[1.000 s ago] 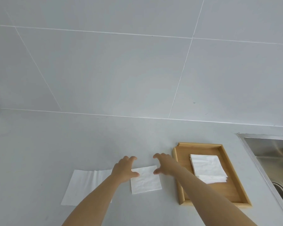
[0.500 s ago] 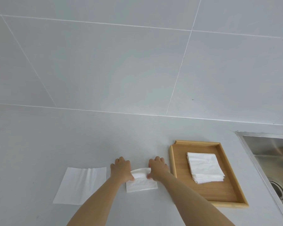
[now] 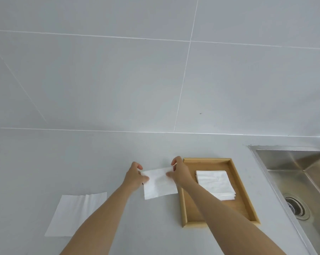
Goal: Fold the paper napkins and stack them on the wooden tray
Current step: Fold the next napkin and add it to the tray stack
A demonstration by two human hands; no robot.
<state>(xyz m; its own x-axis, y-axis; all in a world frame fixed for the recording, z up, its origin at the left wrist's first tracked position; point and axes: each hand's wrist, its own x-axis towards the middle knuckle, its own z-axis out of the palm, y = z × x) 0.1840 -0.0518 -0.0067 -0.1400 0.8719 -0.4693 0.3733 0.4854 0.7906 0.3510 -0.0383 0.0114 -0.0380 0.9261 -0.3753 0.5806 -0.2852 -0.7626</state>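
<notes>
Both hands on folded napkin (image 3: 160, 183), just left of tray (image 3: 185, 208). L hand (image 3: 134, 176) grip pinches its left edge, R hand (image 3: 180, 173) grip pinches far right corner. Napkin over bench (image 3: 45, 162); can't tell if touching. Stack (image 3: 215, 184) in tray. Unfolded napkin (image 3: 75, 214) flat, lower left. Sink (image 3: 302, 181) at right.

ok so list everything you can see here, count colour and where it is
folded napkin: one, white, held over the counter between both hands, left of the tray
napkin stack: one pile, white, on the tray
unfolded napkin: one, white, flat on the counter at left
wooden tray: one, light wood, on the counter beside the sink
sink: one, steel, at right, drain visible
counter: one, pale grey
tiled wall: pale grey, behind
left hand: pinching the napkin's left edge
right hand: pinching its right edge
</notes>
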